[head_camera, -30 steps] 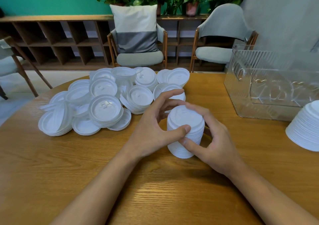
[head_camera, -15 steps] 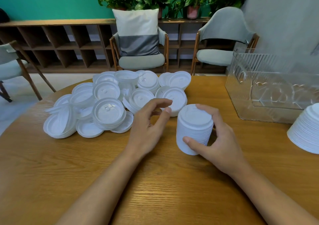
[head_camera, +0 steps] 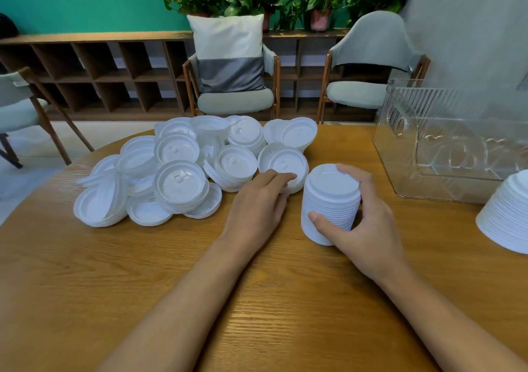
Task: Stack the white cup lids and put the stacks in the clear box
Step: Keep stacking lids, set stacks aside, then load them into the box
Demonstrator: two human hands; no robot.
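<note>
A tall stack of white cup lids [head_camera: 330, 200] stands on the wooden table [head_camera: 143, 271] at centre right. My right hand [head_camera: 363, 223] grips it, thumb on the near side and fingers round the far side. My left hand [head_camera: 258, 203] reaches out flat, its fingertips touching a lid [head_camera: 281, 166] at the edge of the loose pile of lids [head_camera: 177, 171]. The clear box [head_camera: 445, 143] stands to the right at the back. A second stack of lids [head_camera: 508, 217] stands at the right edge.
Loose lids cover the table's left centre. Chairs [head_camera: 234, 86] stand behind the table, with a low wooden shelf and potted plants along the green wall. Bare tabletop lies in front of my forearms.
My left hand let go of the stack and moved left and forward to the loose lids. My right hand kept hold of the stack, which stands a little further right.
</note>
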